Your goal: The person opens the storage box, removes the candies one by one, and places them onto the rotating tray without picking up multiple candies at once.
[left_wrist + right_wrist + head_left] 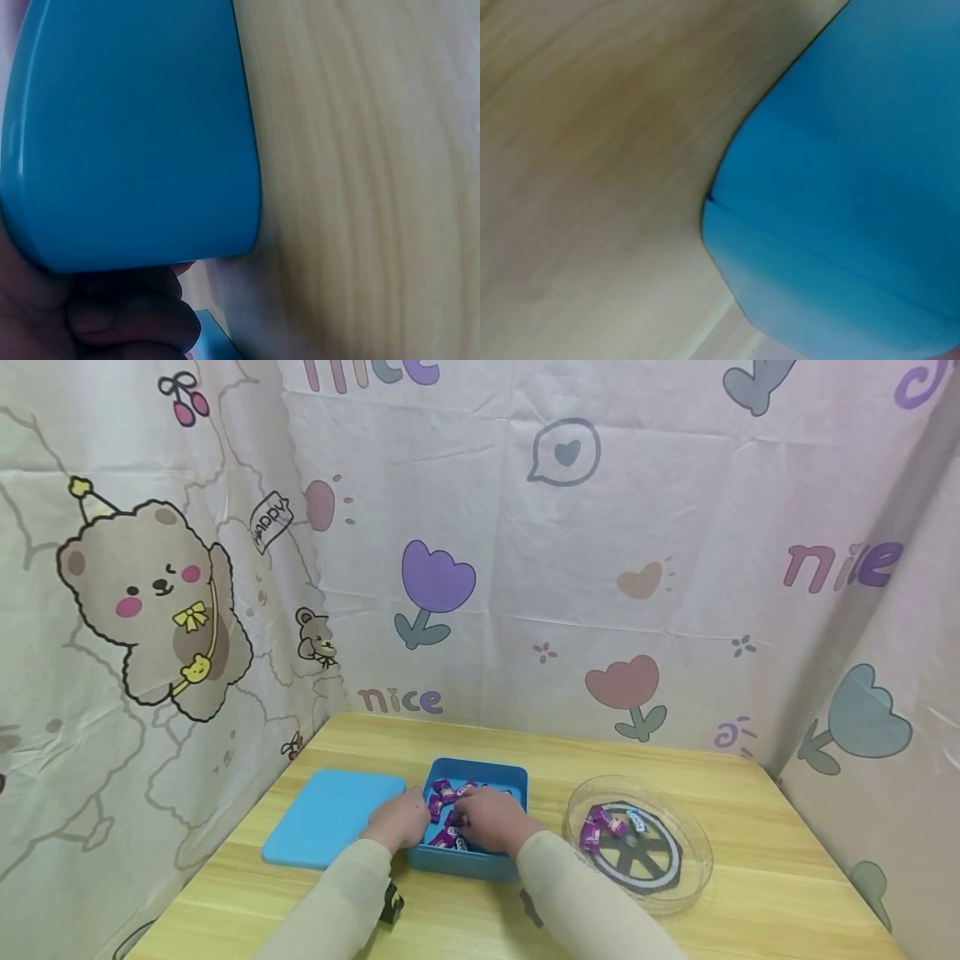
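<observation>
A blue box (504,774) stands mid-table with several purple wrapped candies (444,792) inside. My left hand (401,820) grips its left wall, fingers (112,319) curled beside the blue lid (135,135). My right hand (487,818) reaches into the box, fingers bent down among the candies; whether they pinch one is hidden. The right wrist view shows only the box's outer corner (840,195) and the tabletop (592,150).
The flat blue lid (330,817) lies on the wooden table (750,877) left of the box. At the right stands a clear round plate (686,860) with a black wheel pattern and a few purple candies (592,833). Printed cloth walls enclose three sides.
</observation>
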### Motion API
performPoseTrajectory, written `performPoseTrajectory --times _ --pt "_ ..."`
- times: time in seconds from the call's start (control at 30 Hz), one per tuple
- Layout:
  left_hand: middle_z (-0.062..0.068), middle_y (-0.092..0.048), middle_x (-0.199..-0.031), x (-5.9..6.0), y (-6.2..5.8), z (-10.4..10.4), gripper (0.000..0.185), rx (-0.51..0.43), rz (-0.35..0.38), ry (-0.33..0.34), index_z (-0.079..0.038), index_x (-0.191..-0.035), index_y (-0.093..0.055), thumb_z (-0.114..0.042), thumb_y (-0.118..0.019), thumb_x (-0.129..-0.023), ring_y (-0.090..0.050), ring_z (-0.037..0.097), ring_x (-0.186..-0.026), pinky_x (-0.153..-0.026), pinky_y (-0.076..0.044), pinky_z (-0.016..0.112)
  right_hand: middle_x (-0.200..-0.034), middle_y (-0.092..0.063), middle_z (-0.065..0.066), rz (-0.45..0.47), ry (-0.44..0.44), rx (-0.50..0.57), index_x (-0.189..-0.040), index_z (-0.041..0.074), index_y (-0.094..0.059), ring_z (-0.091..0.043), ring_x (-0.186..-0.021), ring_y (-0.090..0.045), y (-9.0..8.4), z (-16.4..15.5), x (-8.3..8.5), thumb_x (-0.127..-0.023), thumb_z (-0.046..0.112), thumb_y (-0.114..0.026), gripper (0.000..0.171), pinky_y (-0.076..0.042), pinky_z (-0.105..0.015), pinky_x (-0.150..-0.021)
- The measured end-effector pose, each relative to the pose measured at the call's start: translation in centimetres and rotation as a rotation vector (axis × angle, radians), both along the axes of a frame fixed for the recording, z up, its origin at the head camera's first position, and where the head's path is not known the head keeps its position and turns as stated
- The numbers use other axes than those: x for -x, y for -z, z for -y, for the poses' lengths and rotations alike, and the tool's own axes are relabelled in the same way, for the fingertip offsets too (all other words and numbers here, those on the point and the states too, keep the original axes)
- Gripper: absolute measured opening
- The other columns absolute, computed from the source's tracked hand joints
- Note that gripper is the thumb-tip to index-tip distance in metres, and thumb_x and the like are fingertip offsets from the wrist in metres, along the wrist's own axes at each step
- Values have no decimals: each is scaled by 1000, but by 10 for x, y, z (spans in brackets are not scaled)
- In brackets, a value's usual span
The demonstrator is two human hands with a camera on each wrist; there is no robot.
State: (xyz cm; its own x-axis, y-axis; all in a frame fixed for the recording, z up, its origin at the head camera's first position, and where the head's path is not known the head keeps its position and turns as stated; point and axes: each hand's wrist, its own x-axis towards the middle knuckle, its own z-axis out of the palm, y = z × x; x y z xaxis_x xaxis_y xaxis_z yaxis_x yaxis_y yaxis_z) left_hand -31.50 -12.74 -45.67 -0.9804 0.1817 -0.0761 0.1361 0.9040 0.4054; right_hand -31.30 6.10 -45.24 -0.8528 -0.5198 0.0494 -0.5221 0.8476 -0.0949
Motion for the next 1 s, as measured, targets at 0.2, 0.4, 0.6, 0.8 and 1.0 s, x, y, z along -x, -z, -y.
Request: performPoseTrajectory --times 0.2,0.4,0.6,0.8,1.0 --pt "23 -59 -134 0 1 -1 45 -6 2 -4 11 -138 -49 -12 -51 -100 -57 29 -97 -94 -49 58 -87 -66 13 17 29 -6 -101 25 -75 -8 -82 -60 -1 -2 0 -95 26 -72 7 -56 -33 -83" --pt "23 -58 -136 0 0 -1 47 -6 4 -10 11 -140 -48 -13 -51 -100 -58 30 -102 -96 -47 60 -82 -63 13 20 39 -21 -99 26 -72 -7 -75 -56 -3 -5 0 -94 26 -73 4 -55 -31 -80" --pt "23 -57 -136 1 0 -3 47 -12 17 -22 11 -141 -47 -14 -51 -101 -57 30 -103 -97 -47 60 -78 -60 13 23 45 -15 -96 25 -70 -8 -71 -53 -2 -9 0 -94 24 -74 4 -54 -30 -76" --pt "22 -59 -134 2 2 -3 45 -4 13 -26 10 -139 -48 -13 -49 -101 -58 30 -103 -96 -48 59 -79 -60 14 -3 39 1 -92 26 -70 -7 -73 -54 -3 -14 0 -92 21 -73 6 -54 -30 -76" --pt "21 -61 -131 3 3 -2 44 -14 20 -36 10 -138 -50 -13 -49 -100 -56 30 -99 -95 -48 60 -85 -62 13 -43 40 43 -100 25 -72 -7 -77 -56 -11 -21 1 -91 21 -74 10 -55 -31 -78"
